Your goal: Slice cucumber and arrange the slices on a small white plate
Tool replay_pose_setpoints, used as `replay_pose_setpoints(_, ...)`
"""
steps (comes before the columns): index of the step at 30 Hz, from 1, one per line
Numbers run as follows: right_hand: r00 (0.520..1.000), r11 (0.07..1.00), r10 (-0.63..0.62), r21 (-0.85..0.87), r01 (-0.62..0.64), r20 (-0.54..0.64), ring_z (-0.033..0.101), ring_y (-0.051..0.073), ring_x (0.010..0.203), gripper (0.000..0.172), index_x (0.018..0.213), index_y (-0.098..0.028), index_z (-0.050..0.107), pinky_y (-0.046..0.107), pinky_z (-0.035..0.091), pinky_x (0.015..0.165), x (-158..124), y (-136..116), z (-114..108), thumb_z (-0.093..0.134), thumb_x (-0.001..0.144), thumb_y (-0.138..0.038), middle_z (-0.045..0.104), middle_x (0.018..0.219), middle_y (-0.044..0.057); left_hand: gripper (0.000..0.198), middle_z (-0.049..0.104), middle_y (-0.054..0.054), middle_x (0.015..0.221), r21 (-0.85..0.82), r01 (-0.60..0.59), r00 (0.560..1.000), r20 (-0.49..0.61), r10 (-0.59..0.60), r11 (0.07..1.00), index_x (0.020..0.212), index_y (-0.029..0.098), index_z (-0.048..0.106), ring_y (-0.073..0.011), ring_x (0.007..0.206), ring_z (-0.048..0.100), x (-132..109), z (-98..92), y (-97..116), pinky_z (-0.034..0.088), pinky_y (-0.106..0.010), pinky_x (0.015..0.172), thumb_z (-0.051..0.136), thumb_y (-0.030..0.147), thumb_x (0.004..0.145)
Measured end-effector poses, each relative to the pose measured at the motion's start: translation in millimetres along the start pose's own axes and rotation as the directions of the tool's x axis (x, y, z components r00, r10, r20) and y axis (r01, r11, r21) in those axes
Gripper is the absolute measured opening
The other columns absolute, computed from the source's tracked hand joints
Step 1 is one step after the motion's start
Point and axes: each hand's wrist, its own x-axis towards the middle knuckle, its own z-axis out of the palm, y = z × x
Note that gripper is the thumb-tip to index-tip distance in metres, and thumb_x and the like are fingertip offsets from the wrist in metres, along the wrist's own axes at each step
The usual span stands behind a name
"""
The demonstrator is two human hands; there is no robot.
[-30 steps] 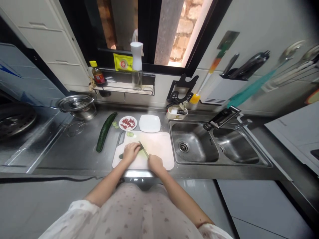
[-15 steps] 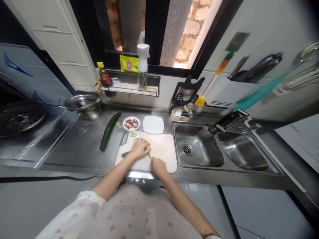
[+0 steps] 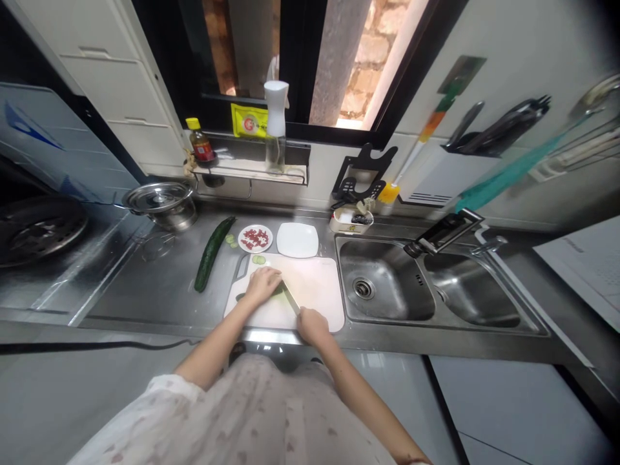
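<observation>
Head view: a cucumber piece (image 3: 277,292) is pinned to the white cutting board (image 3: 314,284), near the front edge of the steel bench (image 3: 145,290), by the left hand (image 3: 261,284), which is curled down over it from above. The right hand (image 3: 312,325) is wrapped closed around the handle of a knife (image 3: 289,298), its blade angled in just beside the left fingers. The piece is judged firm and light but round and wet at the cut, so likely to roll or slip; a hold from above, well back from the blade, seems safest. Two slices (image 3: 258,259) lie at the board's far corner. A small round dish (image 3: 255,237) holds chopped red bits, with a white square plate (image 3: 297,239) beside it and a whole cucumber (image 3: 212,252) to the left. What is in the lidded pot (image 3: 162,203) cannot be told.
</observation>
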Motion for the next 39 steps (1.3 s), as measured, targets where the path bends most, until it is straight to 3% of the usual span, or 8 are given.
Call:
replay_pose_setpoints(5, 1.000, 1.000, 0.007, 0.021, -0.007, -0.001, 0.066, 0.022, 0.095, 0.030, 0.105, -0.016, 0.065, 0.029, 0.046, 0.074, -2.7, 3.3, -1.6, 0.038, 0.092, -0.021, 0.069, 0.103, 0.015, 0.030, 0.068, -0.006, 0.107, -0.042, 0.086, 0.994, -0.067, -0.088, 0.995, 0.103, 0.023, 0.069, -0.0223, 0.105, 0.058, -8.9, 3.9, -23.3, 0.043, -0.039, 0.098, 0.049, 0.040, 0.090)
replay_pose_setpoints(9, 0.999, 1.000, -0.002, -0.003, 0.002, -0.034, 0.066, 0.022, 0.094, 0.031, 0.105, -0.018, 0.064, 0.030, 0.045, 0.073, -2.8, 8.0, -8.0, 0.037, 0.094, -0.026, 0.069, 0.102, 0.014, 0.029, 0.068, -0.006, 0.107, -0.078, 0.113, 0.987, -0.106, -0.121, 0.990, 0.102, 0.023, 0.069, -0.0218, 0.106, 0.059, -13.1, 2.9, -28.3, 0.044, -0.039, 0.100, 0.050, 0.039, 0.089)
replay_pose_setpoints(20, 0.984, 0.987, 0.067, -0.137, -0.090, -0.163, 0.063, 0.021, 0.095, 0.031, 0.112, -0.021, 0.061, 0.031, 0.037, 0.078, 4.1, 22.3, -22.2, 0.035, 0.096, -0.019, 0.069, 0.099, 0.013, 0.028, 0.066, -0.006, 0.112, -0.116, 0.011, 0.985, -0.171, -0.031, 0.993, 0.107, 0.022, 0.067, -0.0221, 0.108, 0.057, -8.3, -10.1, 4.4, 0.042, -0.038, 0.099, 0.051, 0.037, 0.089)
replay_pose_setpoints(24, 0.969, 0.988, 0.052, -0.130, -0.085, -0.241, 0.060, 0.021, 0.096, 0.026, 0.111, -0.019, 0.062, 0.032, 0.034, 0.081, 2.5, 24.6, -19.9, 0.041, 0.095, -0.022, 0.068, 0.100, 0.013, 0.029, 0.066, -0.005, 0.111, -0.068, -0.082, 0.996, -0.033, 0.080, 0.994, 0.106, 0.024, 0.068, -0.0226, 0.107, 0.056, -5.7, -16.7, 25.1, 0.040, -0.039, 0.099, 0.056, 0.041, 0.086)
replay_pose_setpoints(28, 0.946, 0.988, 0.041, -0.129, -0.086, -0.320, 0.058, 0.022, 0.097, 0.029, 0.119, -0.019, 0.058, 0.033, 0.032, 0.083, 0.0, 24.6, -18.8, 0.045, 0.094, -0.024, 0.066, 0.104, 0.012, 0.031, 0.066, -0.005, 0.110, -0.020, -0.154, 0.980, 0.126, 0.155, 0.988, 0.108, 0.025, 0.068, -0.0236, 0.106, 0.055, -2.2, -18.8, 42.1, 0.037, -0.041, 0.099, 0.060, 0.040, 0.083)
replay_pose_setpoints(34, 0.940, 0.987, 0.016, -0.145, -0.069, -0.340, 0.054, 0.023, 0.099, 0.036, 0.128, -0.020, 0.052, 0.034, 0.031, 0.083, -2.5, 25.3, -20.6, 0.047, 0.093, -0.026, 0.065, 0.107, 0.012, 0.031, 0.069, -0.005, 0.105, 0.017, -0.193, 0.960, 0.209, 0.185, 0.981, 0.107, 0.024, 0.070, -0.0237, 0.100, 0.056, 5.9, -20.2, 53.2, 0.037, -0.038, 0.094, 0.062, 0.037, 0.080)
replay_pose_setpoints(39, 0.943, 0.987, -0.013, -0.153, -0.041, -0.334, 0.053, 0.024, 0.099, 0.036, 0.128, -0.020, 0.053, 0.034, 0.030, 0.084, -3.7, 25.8, -19.5, 0.046, 0.093, -0.025, 0.065, 0.107, 0.013, 0.027, 0.071, -0.005, 0.093, -0.002, -0.221, 0.938, 0.273, 0.213, 0.975, 0.093, 0.024, 0.074, -0.0223, 0.092, 0.059, 12.0, -26.0, 57.8, 0.037, -0.036, 0.091, 0.058, 0.043, 0.083)
